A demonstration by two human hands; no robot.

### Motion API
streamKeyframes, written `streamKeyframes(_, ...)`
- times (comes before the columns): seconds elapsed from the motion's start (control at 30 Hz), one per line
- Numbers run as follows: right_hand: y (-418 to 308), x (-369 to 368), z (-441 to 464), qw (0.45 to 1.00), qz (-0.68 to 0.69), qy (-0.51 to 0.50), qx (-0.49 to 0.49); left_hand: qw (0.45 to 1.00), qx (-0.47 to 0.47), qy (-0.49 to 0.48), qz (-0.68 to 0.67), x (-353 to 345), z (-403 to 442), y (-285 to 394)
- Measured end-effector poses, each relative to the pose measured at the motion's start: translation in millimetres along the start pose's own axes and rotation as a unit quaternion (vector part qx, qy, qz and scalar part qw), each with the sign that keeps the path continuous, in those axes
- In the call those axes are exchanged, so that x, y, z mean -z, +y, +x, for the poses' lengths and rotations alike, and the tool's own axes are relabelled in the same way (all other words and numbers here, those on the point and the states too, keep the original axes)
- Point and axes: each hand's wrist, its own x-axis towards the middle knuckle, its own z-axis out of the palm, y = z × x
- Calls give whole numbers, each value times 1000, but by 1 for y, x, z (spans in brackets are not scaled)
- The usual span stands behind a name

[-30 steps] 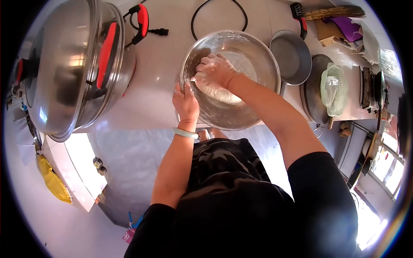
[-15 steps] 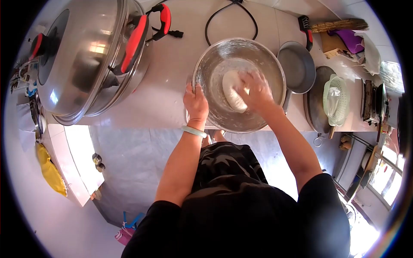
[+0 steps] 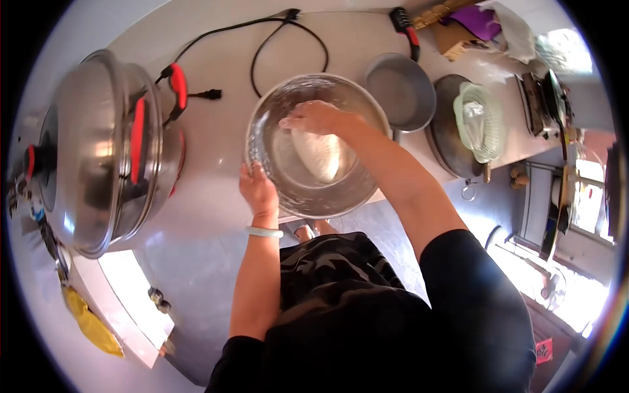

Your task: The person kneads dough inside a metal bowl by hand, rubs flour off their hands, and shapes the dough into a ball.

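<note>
A wide steel mixing bowl stands at the counter's front edge, its inner wall smeared with white residue. Inside lies a pale, elongated lump of dough. My left hand grips the bowl's near-left rim, thumb and fingers closed on it; a pale bangle circles that wrist. Over the far end of the dough is my right hand, fingers stretched out toward the left and seemingly touching the dough. Its palm side is hidden.
At left stands a large lidded steel pot with red handles. A black power cord loops behind the bowl. On the right are a grey round pan, a black-and-red brush-like tool and a green basket on a dark round lid.
The view has shifted and turned. My right hand has moved from the dough's right side to its far end, across the bowl. My left hand still holds the rim.
</note>
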Motion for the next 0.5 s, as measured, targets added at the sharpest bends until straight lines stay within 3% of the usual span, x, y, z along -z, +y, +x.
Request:
streamKeyframes(0.03,-1,-1,-7,999,33,-26,-22,999,2,20,-44,-4,-1,1)
streamKeyframes(0.13,-9,-39,-25,994,-63,94,-3,996,23,35,-81,-8,0,-6)
streamKeyframes(0.2,-50,-50,-91,967,-118,208,93,1000,-9,23,-4,-3,-2,-2)
streamKeyframes(0.3,-63,-45,-111,968,-216,76,103,998,19,26,-54,-7,0,-3)
streamKeyframes(0.4,-34,-40,-73,941,-239,176,162,997,42,15,-57,-2,-3,8)
streamKeyframes(0.5,-11,-50,-64,967,-12,191,167,998,26,16,-58,-3,-3,7)
